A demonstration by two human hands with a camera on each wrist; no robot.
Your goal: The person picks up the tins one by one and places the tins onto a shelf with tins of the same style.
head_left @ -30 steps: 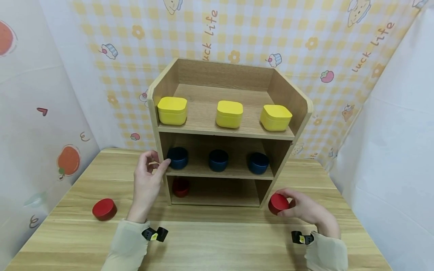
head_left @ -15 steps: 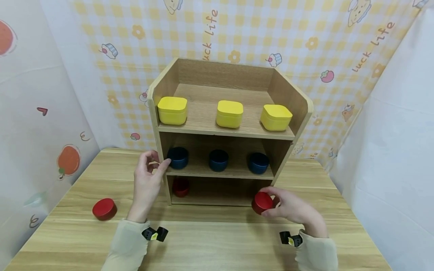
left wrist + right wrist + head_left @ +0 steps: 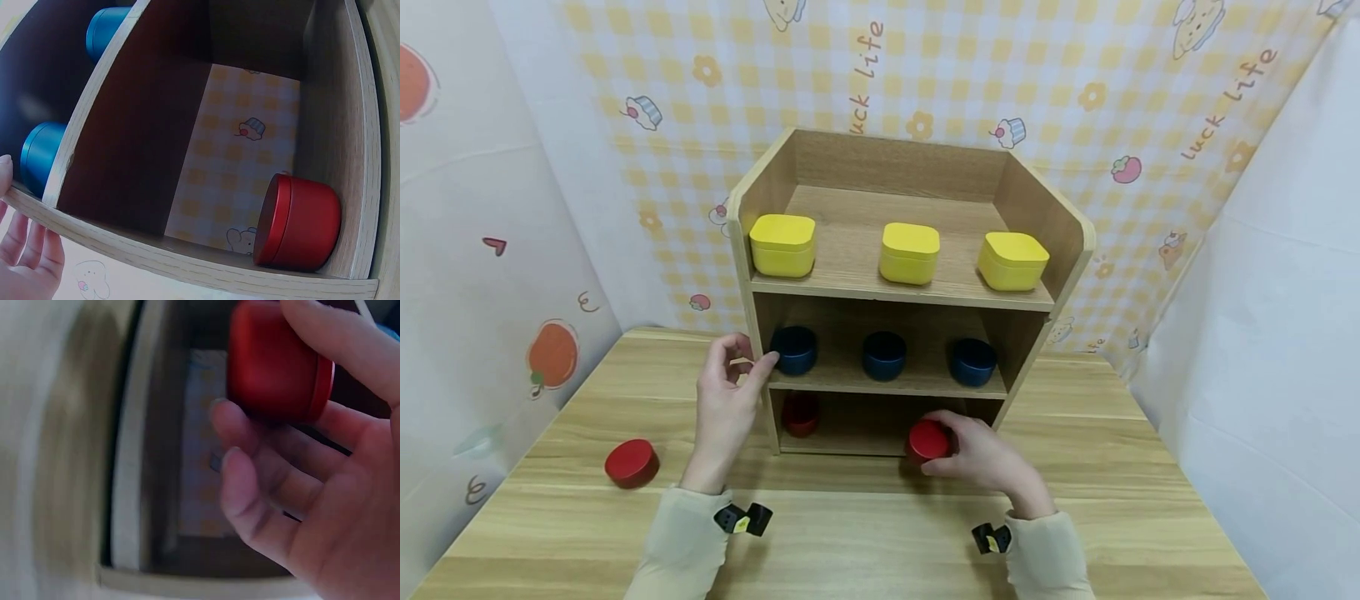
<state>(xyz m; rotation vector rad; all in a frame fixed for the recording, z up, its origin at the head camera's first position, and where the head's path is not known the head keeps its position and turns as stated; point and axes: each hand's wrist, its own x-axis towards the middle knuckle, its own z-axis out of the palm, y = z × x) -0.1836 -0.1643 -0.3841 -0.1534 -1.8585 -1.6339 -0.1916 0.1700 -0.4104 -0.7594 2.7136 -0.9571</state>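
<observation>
My right hand (image 3: 982, 454) holds a round red tin (image 3: 928, 440) by its sides, thumb opposite the fingers. It is in front of the bottom level of a wooden shelf (image 3: 880, 298). In the right wrist view the red tin (image 3: 275, 362) sits between thumb and fingers. My left hand (image 3: 730, 396) grips the shelf's left side panel at the middle level, thumb at the front edge beside a blue tin (image 3: 793, 350). A second red tin (image 3: 801, 415) stands in the bottom level's left corner; the left wrist view shows this red tin (image 3: 299, 224) up close.
A third red tin (image 3: 632, 463) lies on the wooden table (image 3: 850, 533), left of my left arm. Two more blue tins (image 3: 884, 356) stand along the middle level. Yellow boxes (image 3: 910, 253) line the top level. A patterned cloth (image 3: 917, 67) hangs behind the shelf.
My right hand has carried the red tin leftward, from beside the shelf's right side to before the bottom level's opening. My left hand has stayed in place.
</observation>
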